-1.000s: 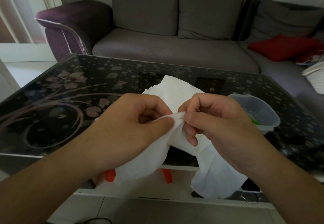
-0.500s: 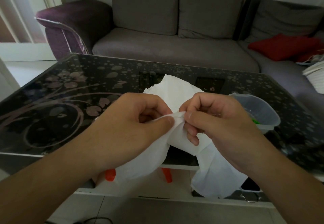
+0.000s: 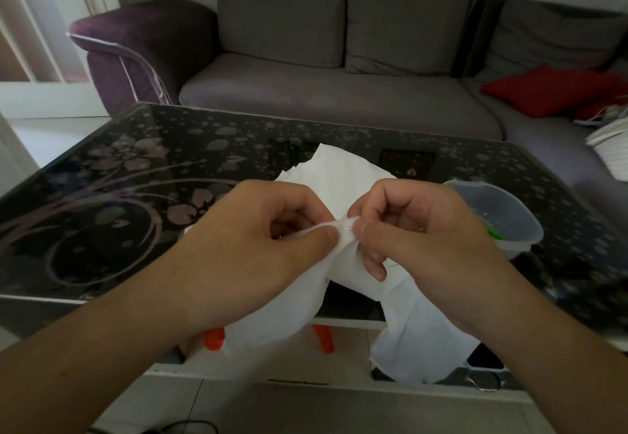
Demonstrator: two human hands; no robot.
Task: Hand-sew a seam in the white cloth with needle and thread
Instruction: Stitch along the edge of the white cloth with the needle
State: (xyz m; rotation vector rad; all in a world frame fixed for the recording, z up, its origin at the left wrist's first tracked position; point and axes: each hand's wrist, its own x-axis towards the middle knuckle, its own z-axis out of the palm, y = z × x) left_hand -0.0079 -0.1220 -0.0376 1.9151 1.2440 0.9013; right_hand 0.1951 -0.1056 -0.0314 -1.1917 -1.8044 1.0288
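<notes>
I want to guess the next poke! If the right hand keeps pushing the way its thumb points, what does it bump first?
Probably the white cloth fold pinched by the left hand, right beside the right hand.

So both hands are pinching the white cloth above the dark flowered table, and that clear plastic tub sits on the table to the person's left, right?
Not quite. The head view shows the clear plastic tub on the person's right, just beyond the right hand. The rest holds: the left hand and the right hand both pinch the white cloth above the dark flowered table.
</notes>
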